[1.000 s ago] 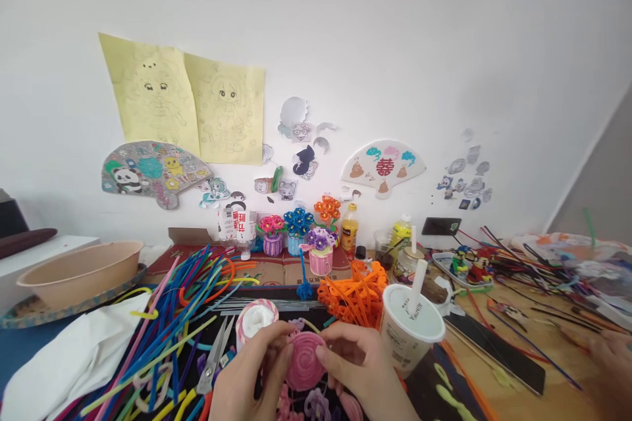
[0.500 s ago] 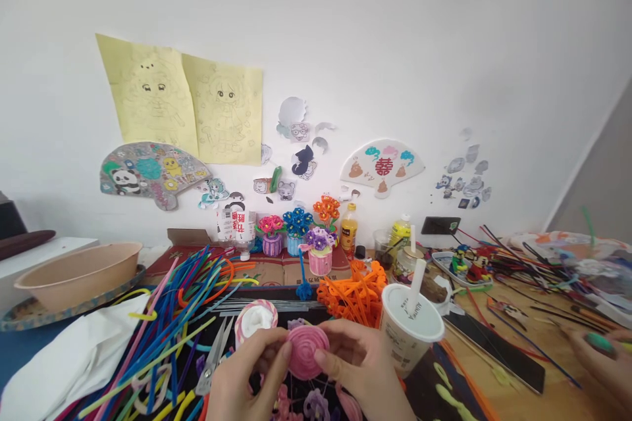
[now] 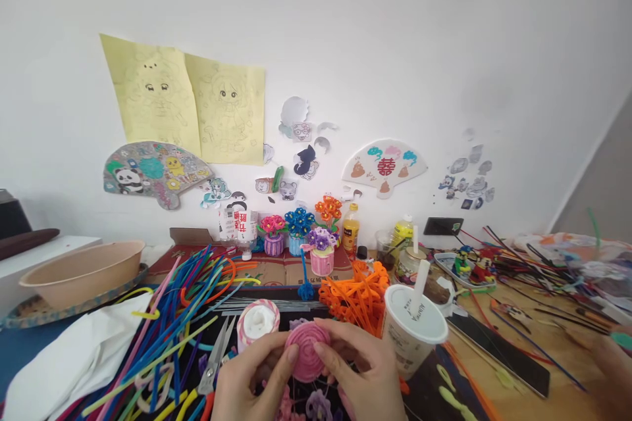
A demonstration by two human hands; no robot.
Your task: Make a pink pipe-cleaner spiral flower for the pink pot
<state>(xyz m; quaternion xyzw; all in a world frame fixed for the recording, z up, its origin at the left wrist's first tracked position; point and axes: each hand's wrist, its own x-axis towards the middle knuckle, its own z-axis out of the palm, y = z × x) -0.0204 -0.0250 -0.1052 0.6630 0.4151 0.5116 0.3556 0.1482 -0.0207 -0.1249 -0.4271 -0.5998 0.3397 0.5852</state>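
A pink spiral disc of coiled pipe cleaner [image 3: 308, 355] is held upright between both hands, its ringed face toward me. My left hand [image 3: 259, 375] pinches its left edge, thumb on the front and fingers behind. On the other side my right hand [image 3: 365, 368] grips the right edge, its thumb pressed on the face. Just behind my left hand stands a small pink-and-white striped pot [image 3: 259, 320] with white stuffing inside. Purple pipe-cleaner flowers [image 3: 318, 404] lie below the disc, partly covered by my hands.
Scissors [image 3: 213, 362] and a heap of colored pipe cleaners [image 3: 162, 329] lie to the left. Orange pipe-cleaner pieces [image 3: 353, 296] and a lidded drink cup [image 3: 415, 322] are right of center. A phone [image 3: 501, 352] lies farther right, near another person's hand [image 3: 612, 365].
My left thumb has come onto the disc's front face, and my right fingers have shifted along its top edge. The other person's hand has moved right. The whole view has shifted slightly.
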